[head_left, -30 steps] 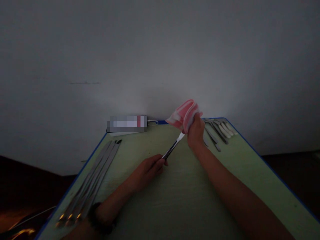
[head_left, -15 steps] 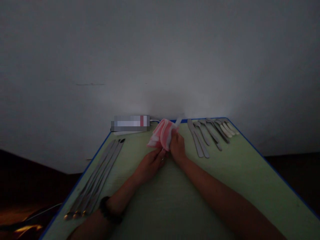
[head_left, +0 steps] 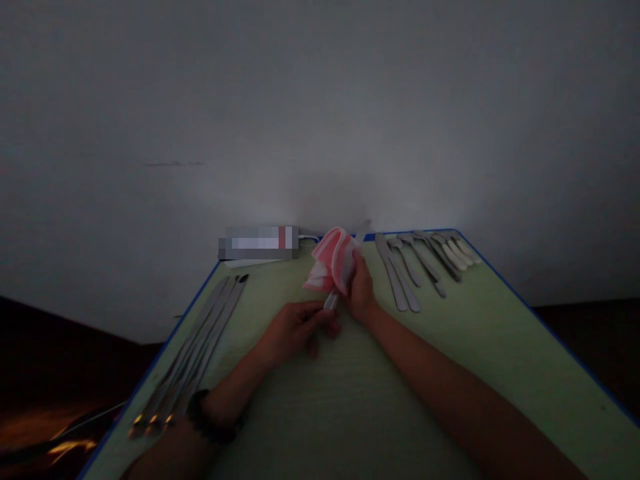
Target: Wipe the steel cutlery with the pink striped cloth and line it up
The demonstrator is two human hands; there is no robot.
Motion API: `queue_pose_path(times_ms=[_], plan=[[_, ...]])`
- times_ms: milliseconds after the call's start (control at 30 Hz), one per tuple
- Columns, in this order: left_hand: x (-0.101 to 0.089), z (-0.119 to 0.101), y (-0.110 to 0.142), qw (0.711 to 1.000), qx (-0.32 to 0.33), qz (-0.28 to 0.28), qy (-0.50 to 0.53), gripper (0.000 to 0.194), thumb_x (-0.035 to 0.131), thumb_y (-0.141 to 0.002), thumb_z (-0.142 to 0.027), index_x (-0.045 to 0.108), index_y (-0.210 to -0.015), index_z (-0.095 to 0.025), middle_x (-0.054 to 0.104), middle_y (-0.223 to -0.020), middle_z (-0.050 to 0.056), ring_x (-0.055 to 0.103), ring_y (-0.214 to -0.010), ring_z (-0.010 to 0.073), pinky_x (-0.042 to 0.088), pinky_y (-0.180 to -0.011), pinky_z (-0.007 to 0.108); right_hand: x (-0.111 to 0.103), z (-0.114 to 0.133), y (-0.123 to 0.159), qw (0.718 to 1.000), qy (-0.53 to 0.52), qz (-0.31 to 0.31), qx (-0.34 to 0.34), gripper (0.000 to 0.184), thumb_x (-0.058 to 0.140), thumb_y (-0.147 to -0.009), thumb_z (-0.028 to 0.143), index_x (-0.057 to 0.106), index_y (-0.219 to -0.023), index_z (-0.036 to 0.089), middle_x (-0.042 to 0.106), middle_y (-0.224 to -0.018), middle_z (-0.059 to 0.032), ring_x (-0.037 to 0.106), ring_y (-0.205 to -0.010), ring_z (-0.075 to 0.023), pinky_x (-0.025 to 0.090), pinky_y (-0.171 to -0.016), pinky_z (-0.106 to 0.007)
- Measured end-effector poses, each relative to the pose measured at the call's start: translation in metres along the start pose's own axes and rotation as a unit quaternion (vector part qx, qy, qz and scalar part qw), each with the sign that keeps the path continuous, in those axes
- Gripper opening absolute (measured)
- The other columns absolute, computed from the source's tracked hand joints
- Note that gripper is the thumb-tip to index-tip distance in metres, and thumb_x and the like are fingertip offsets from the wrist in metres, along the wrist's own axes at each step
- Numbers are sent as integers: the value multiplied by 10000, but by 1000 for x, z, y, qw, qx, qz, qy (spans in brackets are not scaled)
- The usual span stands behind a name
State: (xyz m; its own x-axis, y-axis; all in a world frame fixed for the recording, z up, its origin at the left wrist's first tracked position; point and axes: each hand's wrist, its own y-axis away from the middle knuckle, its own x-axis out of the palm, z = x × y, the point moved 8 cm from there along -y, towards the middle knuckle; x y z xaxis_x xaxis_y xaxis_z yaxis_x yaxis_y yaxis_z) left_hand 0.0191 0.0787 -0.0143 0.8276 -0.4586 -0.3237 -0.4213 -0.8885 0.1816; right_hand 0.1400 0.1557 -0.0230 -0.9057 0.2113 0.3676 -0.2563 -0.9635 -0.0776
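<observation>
My left hand (head_left: 295, 329) is closed on the handle end of a table knife (head_left: 331, 301). The knife's blade tip (head_left: 362, 231) sticks out beyond a pink and white cloth (head_left: 333, 259). Around the cloth my right hand (head_left: 361, 289) is closed, and the cloth is wrapped around the middle of the knife. Both hands are held just above the green table (head_left: 380, 400), near its middle.
Several pieces of cutlery (head_left: 423, 263) lie in a row at the far right. Several long metal skewers (head_left: 190, 353) lie along the left edge. A blurred box (head_left: 259, 242) and a white cable sit at the back against the grey wall.
A second ago the cloth was at the knife's far end with the hands wide apart. The right hand slid the cloth down toward the left hand, and has now drawn back a little.
</observation>
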Motion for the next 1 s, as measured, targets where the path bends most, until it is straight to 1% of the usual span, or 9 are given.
queue_pose_path(times_ms=[67, 133, 200, 300, 400, 567, 767, 900, 1000], plan=[[-4, -1, 0, 1000, 0, -27, 9, 320, 487, -860, -429, 609, -774, -145, 692, -729, 23, 546, -420, 73, 459, -373, 175, 4, 2, 1, 999, -14, 31, 1, 371, 501, -745, 518, 587, -777, 158, 580, -695, 3, 505, -610, -115, 416, -609, -232], [-9, -3, 0, 998, 4, -54, 14, 315, 492, -860, -419, 596, -747, -144, 682, -694, 13, 537, -396, 67, 455, -362, 170, 9, 5, 3, 998, 11, 64, 3, 316, 584, -706, 457, 592, -805, 157, 586, -717, 7, 508, -622, -114, 411, -615, -233], [-14, -5, 1, 997, 10, -76, 12, 313, 501, -855, -412, 592, -727, -141, 673, -664, 6, 529, -379, 62, 449, -358, 165, 11, 10, 7, 995, 60, 82, -5, 327, 593, -715, 455, 595, -831, 149, 592, -738, -3, 510, -634, -118, 405, -611, -237], [-16, -6, 1, 996, 14, -92, 16, 278, 516, -842, -391, 597, -751, -141, 666, -641, -1, 528, -373, 65, 447, -354, 165, 11, 16, 14, 989, 126, 76, -30, 375, 526, -770, 506, 592, -821, 140, 581, -715, -14, 495, -621, -122, 389, -579, -236], [-13, -8, 0, 995, 24, -91, 32, 244, 519, -835, -373, 596, -783, -148, 656, -619, -12, 541, -388, 74, 460, -365, 170, 13, 18, 23, 984, 160, 61, -47, 396, 488, -798, 524, 582, -837, 141, 585, -719, -22, 501, -628, -125, 388, -578, -236], [-13, -11, -1, 994, 36, -99, 38, 264, 497, -845, -374, 577, -727, -152, 630, -573, -19, 545, -395, 80, 464, -375, 177, 18, 19, 36, 979, 188, 59, -52, 390, 510, -790, 526, 570, -853, 145, 600, -727, -30, 523, -622, -129, 391, -565, -236], [-13, -9, -2, 994, 43, -98, 34, 282, 480, -857, -378, 561, -715, -149, 613, -556, -22, 531, -383, 77, 449, -372, 176, 19, 21, 36, 977, 195, 63, -53, 360, 534, -785, 501, 557, -841, 146, 599, -724, -27, 529, -628, -130, 397, -571, -237], [-10, -13, -2, 994, 53, -82, 37, 291, 507, -842, -402, 570, -724, -143, 621, -568, -16, 545, -412, 83, 456, -399, 179, 19, 21, 37, 979, 187, 67, -50, 355, 491, -815, 498, 556, -834, 149, 598, -725, -23, 526, -627, -127, 397, -571, -235], [-11, -16, -1, 995, 55, -80, 32, 354, 466, -858, -430, 580, -691, -140, 618, -554, -10, 536, -412, 84, 439, -407, 181, 19, 19, 38, 980, 181, 67, -48, 381, 451, -833, 515, 561, -841, 150, 603, -737, -33, 533, -638, -134, 398, -573, -241]])
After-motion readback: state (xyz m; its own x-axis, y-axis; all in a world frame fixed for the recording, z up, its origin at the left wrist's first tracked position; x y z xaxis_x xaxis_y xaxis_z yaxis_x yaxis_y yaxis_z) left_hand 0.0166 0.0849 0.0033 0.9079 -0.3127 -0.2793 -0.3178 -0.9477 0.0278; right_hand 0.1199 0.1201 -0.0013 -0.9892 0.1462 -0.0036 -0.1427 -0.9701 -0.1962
